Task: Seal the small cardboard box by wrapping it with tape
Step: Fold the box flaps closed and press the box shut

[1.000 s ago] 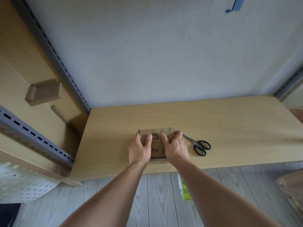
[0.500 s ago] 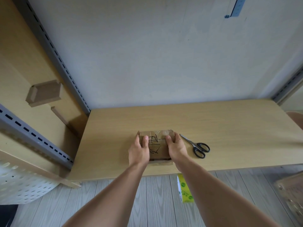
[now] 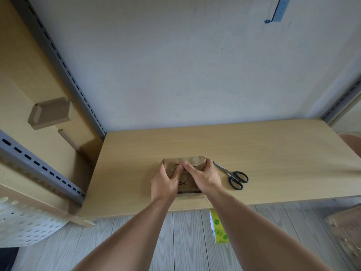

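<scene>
Palms down, left hand (image 3: 166, 182) and right hand (image 3: 206, 178) press straight fingers (image 3: 190, 168) onto cardboard box (image 3: 197, 161).

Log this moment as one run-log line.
step: pressing taped top | left hand: flat on cardboard box | right hand: flat on box | scissors: on table, right of box
</scene>
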Motion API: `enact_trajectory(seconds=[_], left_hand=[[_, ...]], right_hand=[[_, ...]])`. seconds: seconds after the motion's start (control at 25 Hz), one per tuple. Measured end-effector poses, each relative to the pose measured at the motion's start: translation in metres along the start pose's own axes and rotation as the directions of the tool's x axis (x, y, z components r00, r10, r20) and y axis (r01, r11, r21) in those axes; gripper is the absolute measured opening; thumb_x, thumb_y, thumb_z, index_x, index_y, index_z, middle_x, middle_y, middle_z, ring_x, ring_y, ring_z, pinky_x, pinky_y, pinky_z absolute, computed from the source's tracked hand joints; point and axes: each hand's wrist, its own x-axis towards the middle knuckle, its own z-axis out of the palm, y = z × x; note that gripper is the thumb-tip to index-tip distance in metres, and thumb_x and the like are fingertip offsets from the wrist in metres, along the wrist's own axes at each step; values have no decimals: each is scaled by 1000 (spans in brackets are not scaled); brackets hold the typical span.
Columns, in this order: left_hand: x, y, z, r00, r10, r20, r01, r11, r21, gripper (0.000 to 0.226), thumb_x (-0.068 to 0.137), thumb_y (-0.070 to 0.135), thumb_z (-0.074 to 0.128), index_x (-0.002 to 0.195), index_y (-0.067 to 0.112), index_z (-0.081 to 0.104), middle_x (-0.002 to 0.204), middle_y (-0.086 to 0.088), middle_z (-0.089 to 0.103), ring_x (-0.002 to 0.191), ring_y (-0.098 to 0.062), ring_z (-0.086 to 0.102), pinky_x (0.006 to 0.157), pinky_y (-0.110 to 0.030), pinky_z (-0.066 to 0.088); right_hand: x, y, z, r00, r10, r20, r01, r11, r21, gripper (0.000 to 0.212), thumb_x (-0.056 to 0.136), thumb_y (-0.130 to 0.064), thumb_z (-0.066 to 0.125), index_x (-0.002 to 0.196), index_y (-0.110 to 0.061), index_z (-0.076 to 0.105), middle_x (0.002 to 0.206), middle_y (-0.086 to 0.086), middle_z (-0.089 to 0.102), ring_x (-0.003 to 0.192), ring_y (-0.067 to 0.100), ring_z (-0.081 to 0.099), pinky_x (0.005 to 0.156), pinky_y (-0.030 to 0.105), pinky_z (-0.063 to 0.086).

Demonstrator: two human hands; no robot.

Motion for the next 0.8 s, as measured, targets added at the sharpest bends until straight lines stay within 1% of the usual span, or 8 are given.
enact_trajectory(seconds=[0.08, 0.16, 0.24, 0.36, 0.52, 0.68, 0.76, 0.8], left_hand=[[0, 4, 3, 1000, -13, -28, 14, 1000, 9, 73, 98, 53, 54, 155, 13, 33, 149, -11, 54, 139, -26, 48, 109, -33, 39], [1, 6, 4, 998, -39, -45, 41, 999, 34, 67, 103, 47, 48, 157, 12, 31, 152, -12, 49, 142, -27, 44, 110, -31, 36], [1, 6, 4, 998, -33, -55, 35, 999, 38, 62, 105, 45, 44, 157, 12, 32, 152, -12, 49, 143, -28, 43, 109, -31, 35], [1, 6, 5, 996, -49, -77, 50, 999, 21, 57, 107, 42, 40, 155, 12, 35, 151, -12, 51, 142, -29, 44, 109, -32, 34], [2, 9, 5, 992, -90, -90, 90, 996, -6, 52, 108, 39, 37, 154, 12, 39, 149, -12, 53, 140, -30, 45, 108, -34, 34], [3, 6, 6, 986, -114, -118, 108, 993, -53, 45, 110, 35, 32, 134, 8, 59, 127, -16, 66, 121, -34, 57, 89, -32, 38], [1, 6, 6, 989, -97, -114, 94, 995, -24, 47, 109, 38, 33, 136, 8, 57, 131, -16, 64, 124, -35, 56, 95, -34, 39], [0, 5, 6, 992, -76, -97, 76, 997, -7, 51, 107, 45, 36, 141, 10, 54, 135, -15, 63, 127, -33, 55, 100, -34, 40]], right_hand=[[0, -2, 0, 1000, 8, -13, -8, 1000, 4, 104, 52, -87, 59, 135, -26, 46, 127, 7, 59, 117, 30, 58, 100, 44, 50], [-2, -4, -1, 1000, -5, -5, 5, 1000, 11, 90, 70, -77, 62, 138, -22, 43, 131, 12, 54, 120, 33, 55, 103, 46, 47], [-2, -4, -1, 1000, -26, -8, 25, 999, -36, 74, 89, -66, 54, 143, -19, 38, 135, 16, 50, 125, 36, 51, 106, 48, 43], [1, -1, -2, 999, -39, -31, 36, 997, -72, 60, 101, -54, 39, 146, -15, 35, 140, 19, 47, 130, 38, 46, 107, 48, 40], [-1, -3, -2, 999, -36, -40, 35, 999, -33, 48, 107, -42, 28, 145, -14, 37, 142, 21, 45, 132, 37, 43, 107, 44, 35], [-2, -1, -1, 997, -52, -63, 50, 999, -19, 45, 107, -40, 23, 141, -15, 41, 138, 20, 47, 128, 37, 46, 106, 46, 36], [0, 2, -2, 998, -56, -31, 55, 998, -16, 49, 106, -45, 23, 142, -17, 41, 140, 18, 47, 128, 37, 45, 108, 47, 36], [0, 3, -2, 998, -59, -3, 59, 998, -12, 57, 101, -55, 27, 143, -19, 40, 140, 16, 47, 128, 36, 45, 109, 48, 36]])
